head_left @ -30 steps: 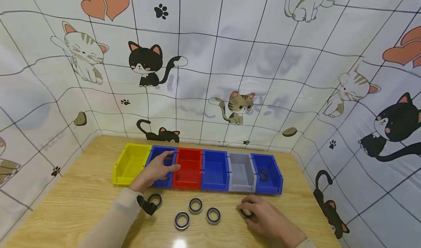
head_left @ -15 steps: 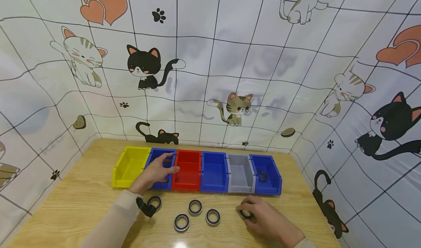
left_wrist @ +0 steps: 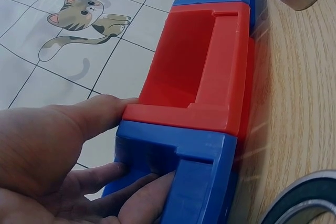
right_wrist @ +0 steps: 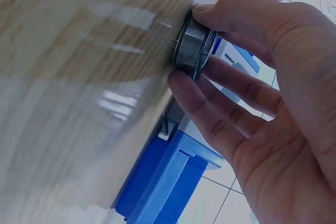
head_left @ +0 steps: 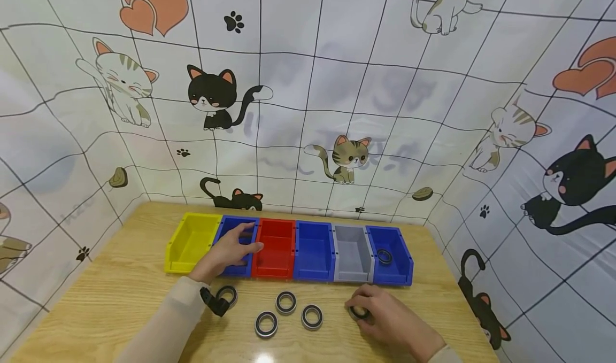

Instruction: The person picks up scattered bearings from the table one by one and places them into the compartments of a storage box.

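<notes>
Little change over the last second: right hand point(head_left: 387, 320) still pinches a bearing point(head_left: 359, 313) on the table point(head_left: 120, 304), lower right, not yet lifted. Left hand point(head_left: 226, 252) stays draped over the second bin point(head_left: 234, 245), fingers relaxed, steadying the row.

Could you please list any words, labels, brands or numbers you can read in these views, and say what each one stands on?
There is no readable text.
Backdrop sheet: faint grey letter-like shapes show through above the tabby cat, too blurred to read.
Bins, bearings and table: no marking can be made out.
Bearing pinched by the right hand: its rim shows no legible engraving.
</notes>
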A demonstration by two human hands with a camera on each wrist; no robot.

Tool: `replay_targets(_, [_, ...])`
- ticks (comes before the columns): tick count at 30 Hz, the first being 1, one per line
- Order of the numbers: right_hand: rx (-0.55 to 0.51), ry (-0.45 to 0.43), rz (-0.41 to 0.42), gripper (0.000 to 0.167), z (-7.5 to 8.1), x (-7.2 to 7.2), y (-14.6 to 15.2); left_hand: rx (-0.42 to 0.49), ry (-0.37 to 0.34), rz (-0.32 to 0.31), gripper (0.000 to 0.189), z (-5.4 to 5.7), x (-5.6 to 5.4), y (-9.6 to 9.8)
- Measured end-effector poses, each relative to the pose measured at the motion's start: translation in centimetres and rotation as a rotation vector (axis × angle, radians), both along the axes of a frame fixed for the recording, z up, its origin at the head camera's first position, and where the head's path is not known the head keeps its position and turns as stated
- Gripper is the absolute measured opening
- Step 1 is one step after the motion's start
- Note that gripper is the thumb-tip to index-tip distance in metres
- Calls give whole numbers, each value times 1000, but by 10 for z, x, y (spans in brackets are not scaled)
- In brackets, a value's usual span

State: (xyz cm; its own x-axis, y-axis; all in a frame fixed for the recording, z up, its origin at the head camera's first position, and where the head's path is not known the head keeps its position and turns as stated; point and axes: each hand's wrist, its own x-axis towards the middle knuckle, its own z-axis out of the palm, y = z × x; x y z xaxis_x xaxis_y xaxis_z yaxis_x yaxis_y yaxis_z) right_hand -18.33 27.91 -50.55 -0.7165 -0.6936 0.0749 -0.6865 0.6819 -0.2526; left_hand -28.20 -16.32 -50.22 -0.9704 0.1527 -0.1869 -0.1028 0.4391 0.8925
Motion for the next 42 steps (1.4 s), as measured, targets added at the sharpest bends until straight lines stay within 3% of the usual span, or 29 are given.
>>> replay_targets(9, [-6, 124, 24, 36, 9, -5, -3, 7, 0, -2, 87, 1, -3, -1])
replay_targets(18, [7, 121, -17, 40, 25, -12, -5, 6, 5, -2, 88, 2, -1, 0])
replay_targets(23, [14, 171, -8, 38, 31, -17, -7, 7, 4, -2, 88, 2, -2, -1])
replay_targets(35, [33, 159, -36, 38, 42, -40, -9, 14, 6, 3, 88, 1, -1, -2])
replay_targets(42, [30, 217, -11, 37, 46, -57, -12, 14, 3, -2, 87, 1, 0, -1])
